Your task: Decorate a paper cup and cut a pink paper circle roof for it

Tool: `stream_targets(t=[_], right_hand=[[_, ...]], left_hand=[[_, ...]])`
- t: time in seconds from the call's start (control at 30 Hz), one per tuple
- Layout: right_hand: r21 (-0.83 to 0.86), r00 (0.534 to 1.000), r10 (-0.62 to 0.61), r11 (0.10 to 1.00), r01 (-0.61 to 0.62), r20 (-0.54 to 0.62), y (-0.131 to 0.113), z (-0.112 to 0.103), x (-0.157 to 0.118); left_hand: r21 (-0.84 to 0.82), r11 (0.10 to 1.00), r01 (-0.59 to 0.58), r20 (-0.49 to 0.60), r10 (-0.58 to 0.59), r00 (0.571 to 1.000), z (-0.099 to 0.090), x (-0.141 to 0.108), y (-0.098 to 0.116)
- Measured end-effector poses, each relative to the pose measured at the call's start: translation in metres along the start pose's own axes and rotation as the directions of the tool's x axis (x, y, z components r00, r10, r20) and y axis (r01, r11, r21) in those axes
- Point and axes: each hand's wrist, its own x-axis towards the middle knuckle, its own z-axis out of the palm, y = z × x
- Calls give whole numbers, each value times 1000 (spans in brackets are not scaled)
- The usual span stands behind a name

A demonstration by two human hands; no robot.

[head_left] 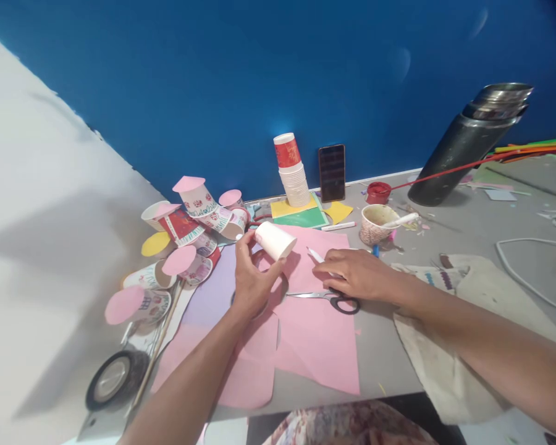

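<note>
A white paper cup [275, 241] lies tilted between the thumb and fingers of my left hand [254, 275], above pink paper. My right hand [352, 272] has its fingers closed round a white marker [315, 255], whose tip points up and left toward the cup. Scissors [343, 303] with black handles rest on the pink paper [319, 352], just below my right hand. Purple paper [212, 290] lies partly under the pink sheets, left of my left hand.
Decorated cups [197, 201] with pink discs cluster at the left. Behind stand stacked cups [293, 179] and a phone [332, 173]. A marker-holding cup [375, 225], a dark flask [463, 148] and cloth [482, 321] are on the right. Black tape [112, 380] sits front left.
</note>
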Motion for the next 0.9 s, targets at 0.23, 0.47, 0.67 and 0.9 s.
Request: stream_targets(t=[0.23,0.47,0.67,0.9], right_hand=[[-35,1000,14,999,-14,26,-2,0,1],[4,982,117,993,-118,-151,-5,-8,1],[163,730,227,974,-159,-645,10,-34,-9],[-45,807,313,922,-385,-500,8,-51,-18]], left_hand=[[-22,1000,15,31,-14,999,1,-4,6],[-23,1000,6,10,-6,1000,1,-4,0],[-2,999,-32,10,32,999,0,-4,-1],[-21,998,-56,-5,56,998,1,-3,-3]])
